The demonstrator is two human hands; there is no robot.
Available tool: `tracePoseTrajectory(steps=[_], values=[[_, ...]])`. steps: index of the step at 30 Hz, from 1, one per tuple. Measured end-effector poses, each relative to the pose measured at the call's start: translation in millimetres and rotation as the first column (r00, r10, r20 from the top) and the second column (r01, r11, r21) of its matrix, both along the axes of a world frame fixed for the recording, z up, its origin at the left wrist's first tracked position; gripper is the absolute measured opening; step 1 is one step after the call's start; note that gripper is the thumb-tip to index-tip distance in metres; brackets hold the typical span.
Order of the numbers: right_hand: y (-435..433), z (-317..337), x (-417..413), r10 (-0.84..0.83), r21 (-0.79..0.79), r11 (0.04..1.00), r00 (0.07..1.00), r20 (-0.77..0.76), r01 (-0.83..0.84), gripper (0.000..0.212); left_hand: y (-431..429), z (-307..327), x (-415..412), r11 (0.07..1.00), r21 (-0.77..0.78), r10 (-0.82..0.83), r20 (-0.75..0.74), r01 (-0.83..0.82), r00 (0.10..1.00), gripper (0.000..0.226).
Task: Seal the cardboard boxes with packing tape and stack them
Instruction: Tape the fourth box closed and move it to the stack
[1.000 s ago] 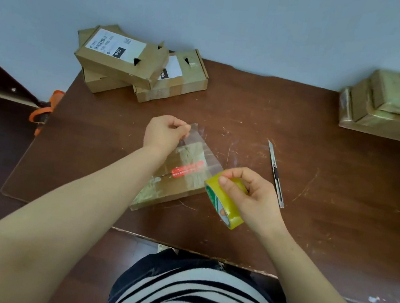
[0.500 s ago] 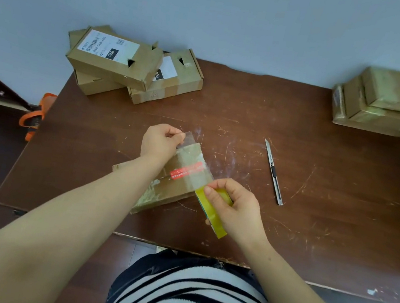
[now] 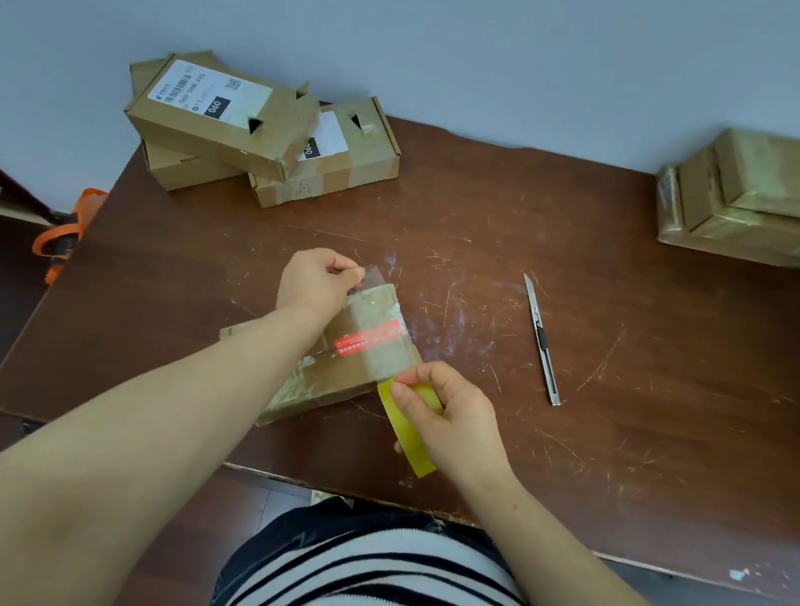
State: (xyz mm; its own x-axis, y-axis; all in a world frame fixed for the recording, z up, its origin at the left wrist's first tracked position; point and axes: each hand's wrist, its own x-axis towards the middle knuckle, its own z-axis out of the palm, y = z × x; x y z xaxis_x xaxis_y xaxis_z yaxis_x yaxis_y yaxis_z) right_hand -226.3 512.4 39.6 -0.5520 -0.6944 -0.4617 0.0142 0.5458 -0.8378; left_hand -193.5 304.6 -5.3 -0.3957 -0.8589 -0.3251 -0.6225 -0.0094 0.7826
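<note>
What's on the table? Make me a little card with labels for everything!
left hand: pinches the far end of the clear tape strip
right hand: holds the yellow tape roll at the box's near end
box: lies flat mid-table, tape stretched over its top
knife: lies right of the box, untouched
other boxes: loose pile back left, stack back right

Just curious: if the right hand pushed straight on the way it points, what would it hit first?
Most likely the cardboard box being taped, right ahead of the right hand and its tape roll.
</note>
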Motion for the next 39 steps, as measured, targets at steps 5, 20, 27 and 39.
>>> tracePoseTrajectory(steps=[5, 20, 27, 39], values=[[-2, -3, 0, 0.038, 0.037, 0.999, 0.999, -0.011, -0.038, 0.007, -2, 0, -4, 0.999, 0.009, -0.040, 0.113, 0.039, 0.993, 0.022], [-4, -8, 2, 0.074, 0.056, 0.996, 0.997, 0.003, -0.074, 0.007, -19, 1, -25, 0.949, 0.306, -0.200, 0.384, 0.080, 0.901, 0.045], [-6, -18, 3, 0.048, 0.039, 0.998, 0.999, 0.002, -0.048, 0.016, -1, 0, -19, 0.882, -0.318, -0.173, 0.471, 0.349, 0.865, 0.041], [-6, -20, -1, 0.059, 0.016, 0.998, 0.998, 0.008, -0.059, 0.019, 28, -2, -14, 0.749, -0.260, -0.342, 0.637, 0.610, 0.691, 0.058]])
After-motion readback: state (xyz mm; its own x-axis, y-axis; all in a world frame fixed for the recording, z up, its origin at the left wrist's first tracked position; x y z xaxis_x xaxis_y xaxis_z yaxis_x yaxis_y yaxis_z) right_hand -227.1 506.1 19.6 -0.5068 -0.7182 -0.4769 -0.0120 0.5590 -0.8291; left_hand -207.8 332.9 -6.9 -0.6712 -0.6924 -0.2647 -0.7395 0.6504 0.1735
